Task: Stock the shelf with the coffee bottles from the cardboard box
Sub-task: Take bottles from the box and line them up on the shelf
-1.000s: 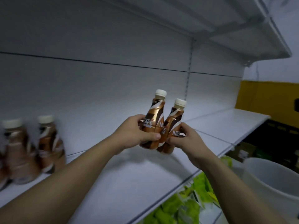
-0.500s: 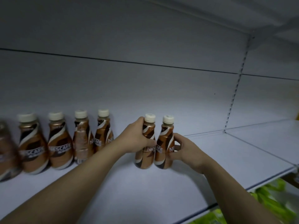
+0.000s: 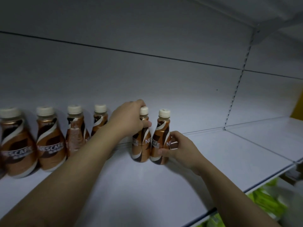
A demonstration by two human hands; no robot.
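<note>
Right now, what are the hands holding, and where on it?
The left hand grips one coffee bottle around its neck, just under the cap. The right hand holds the next bottle low on its body.

White shelf [image 3: 164, 185] w/ six upright coffee bottles [image 3: 49, 145].

Dim white back panel [image 3: 147, 76], slotted upright [image 3: 237, 89] right of frame, yellow wall [image 3: 297, 105] far right.
</note>
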